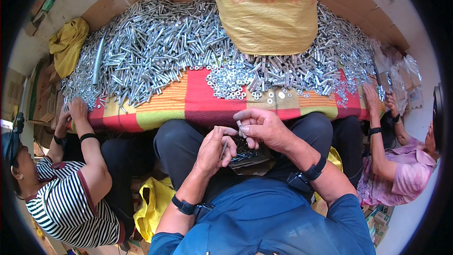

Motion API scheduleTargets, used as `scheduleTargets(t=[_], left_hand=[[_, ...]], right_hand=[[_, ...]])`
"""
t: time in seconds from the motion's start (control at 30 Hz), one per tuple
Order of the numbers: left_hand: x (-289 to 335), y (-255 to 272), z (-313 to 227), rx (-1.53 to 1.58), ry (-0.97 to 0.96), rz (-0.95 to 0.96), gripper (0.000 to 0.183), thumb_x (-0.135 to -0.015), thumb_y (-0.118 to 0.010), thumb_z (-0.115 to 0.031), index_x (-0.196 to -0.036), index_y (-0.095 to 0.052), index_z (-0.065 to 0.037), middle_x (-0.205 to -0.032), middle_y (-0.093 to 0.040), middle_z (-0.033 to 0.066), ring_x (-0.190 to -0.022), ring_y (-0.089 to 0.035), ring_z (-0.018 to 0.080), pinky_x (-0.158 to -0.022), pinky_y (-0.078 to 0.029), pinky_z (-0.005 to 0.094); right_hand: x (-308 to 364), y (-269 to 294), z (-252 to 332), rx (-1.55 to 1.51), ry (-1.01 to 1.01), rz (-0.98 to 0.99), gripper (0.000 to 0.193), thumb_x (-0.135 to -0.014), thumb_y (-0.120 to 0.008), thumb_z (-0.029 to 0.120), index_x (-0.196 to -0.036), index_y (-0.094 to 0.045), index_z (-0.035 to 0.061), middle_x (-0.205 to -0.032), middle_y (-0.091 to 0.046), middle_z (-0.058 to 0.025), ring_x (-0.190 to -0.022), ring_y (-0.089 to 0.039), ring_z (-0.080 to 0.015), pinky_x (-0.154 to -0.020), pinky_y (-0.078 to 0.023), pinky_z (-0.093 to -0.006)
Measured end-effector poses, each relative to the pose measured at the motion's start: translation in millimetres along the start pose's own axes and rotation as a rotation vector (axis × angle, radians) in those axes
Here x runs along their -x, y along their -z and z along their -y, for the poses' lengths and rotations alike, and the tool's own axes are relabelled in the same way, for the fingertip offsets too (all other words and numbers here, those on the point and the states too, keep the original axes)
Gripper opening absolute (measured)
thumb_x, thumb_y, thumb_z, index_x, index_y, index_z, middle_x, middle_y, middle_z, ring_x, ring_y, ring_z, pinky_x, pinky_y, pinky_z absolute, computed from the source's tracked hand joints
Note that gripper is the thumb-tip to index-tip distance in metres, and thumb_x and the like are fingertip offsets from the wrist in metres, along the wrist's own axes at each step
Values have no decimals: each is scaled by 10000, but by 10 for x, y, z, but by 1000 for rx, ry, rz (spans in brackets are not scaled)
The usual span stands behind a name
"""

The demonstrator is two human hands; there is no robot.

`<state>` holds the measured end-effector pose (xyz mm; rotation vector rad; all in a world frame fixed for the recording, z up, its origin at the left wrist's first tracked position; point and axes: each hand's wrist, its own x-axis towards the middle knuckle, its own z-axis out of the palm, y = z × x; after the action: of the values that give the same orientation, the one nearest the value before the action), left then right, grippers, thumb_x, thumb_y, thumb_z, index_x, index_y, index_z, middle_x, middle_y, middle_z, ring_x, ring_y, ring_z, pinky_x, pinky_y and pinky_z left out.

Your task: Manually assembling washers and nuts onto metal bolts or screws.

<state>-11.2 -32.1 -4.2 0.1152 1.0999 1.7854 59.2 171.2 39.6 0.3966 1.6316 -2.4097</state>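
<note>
My left hand [212, 152] is closed around a thin metal bolt [223, 150], whose shank shows between the fingers. Just to its right, my right hand [266, 130] pinches a short silvery metal sleeve [241, 130] between thumb and fingers. The fingertips of both hands nearly meet, over my lap and in front of the table edge. Below them, between my knees, more loose metal parts [245, 150] lie in a container, partly hidden by my hands. A heap of nuts and washers [229, 79] sits on the cloth beyond.
A big heap of bolts and sleeves [155, 42] covers the checked blanket [207, 99]. On it rests a yellow sack [269, 19]. A person in a striped shirt [78, 203] works at left, another in pink [391, 170] at right. A yellow bag [153, 205] lies by my left leg.
</note>
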Motion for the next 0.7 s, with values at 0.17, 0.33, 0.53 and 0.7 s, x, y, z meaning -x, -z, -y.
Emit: scheduleTargets(t=[0.17,0.33,0.53,0.7], left_hand=[[-3,20,13,-1,-29,17,600,-1110,-268,-519,-1240,-508,16,-718,-632,134,-391,-461,112,-368,-337,215],[-13,25,27,10,-24,30,614,-1106,-254,-532,-1270,-502,5,-767,-639,133,-426,-486,107,-363,-353,196],[-8,-11,-18,10,-31,58,624,-1104,-267,-527,-1320,-484,17,-855,-656,145,-539,-568,94,-377,-405,180],[-9,-29,15,-10,-38,35,617,-1105,-303,-512,-1303,-492,41,-867,-662,140,-548,-563,84,-383,-406,180]], right_hand=[[-3,-118,22,91,0,19,291,-977,-627,82,-1238,-562,-30,-860,-644,-37,-644,-650,-88,-524,-510,-217],[-37,-208,-75,148,35,-4,233,-971,-620,49,-1187,-574,-26,-878,-658,-45,-690,-660,-85,-577,-522,-226],[-42,-236,-123,191,17,-37,170,-961,-631,35,-1117,-589,-16,-882,-670,-42,-743,-677,-92,-633,-532,-239],[-34,-207,-101,183,18,-8,153,-958,-642,44,-1088,-595,-21,-888,-697,-64,-731,-685,-106,-632,-535,-246]])
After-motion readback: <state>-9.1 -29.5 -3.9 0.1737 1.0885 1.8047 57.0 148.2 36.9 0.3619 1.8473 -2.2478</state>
